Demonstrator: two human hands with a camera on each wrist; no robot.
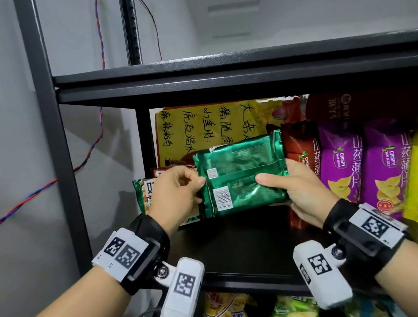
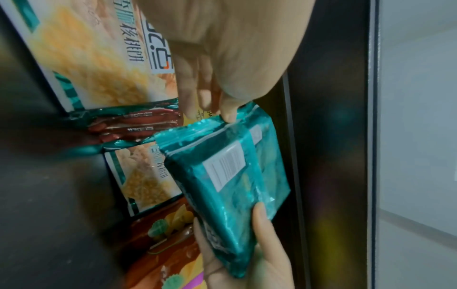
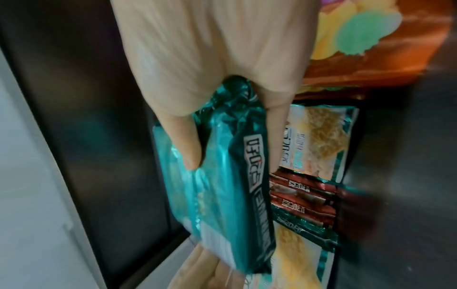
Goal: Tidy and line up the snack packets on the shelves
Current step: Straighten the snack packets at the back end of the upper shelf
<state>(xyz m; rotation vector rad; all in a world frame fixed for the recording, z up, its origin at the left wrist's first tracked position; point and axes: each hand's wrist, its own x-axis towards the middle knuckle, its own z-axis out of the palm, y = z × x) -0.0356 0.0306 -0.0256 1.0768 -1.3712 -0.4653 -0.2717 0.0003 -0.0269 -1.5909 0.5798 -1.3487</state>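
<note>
Black metal shelf point(image 1: 250, 234), left end: green packet point(image 1: 241, 175) is held lengthwise, left hand point(image 1: 178, 195) pinching its left seal, right hand point(image 1: 302, 189) gripping the right end.

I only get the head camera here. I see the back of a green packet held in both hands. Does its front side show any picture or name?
Observer: From the right wrist view, the green packet carries a white-framed name label along its dark edge.
Operator: What lies behind it?
Observer: Two red packets stacked flat, between packets with a yellow snack picture.
Operator: How does the left hand hold it?
Observer: In the left wrist view, the left hand pinches the packet's crimped end seam; the right hand cups the other end.
</note>
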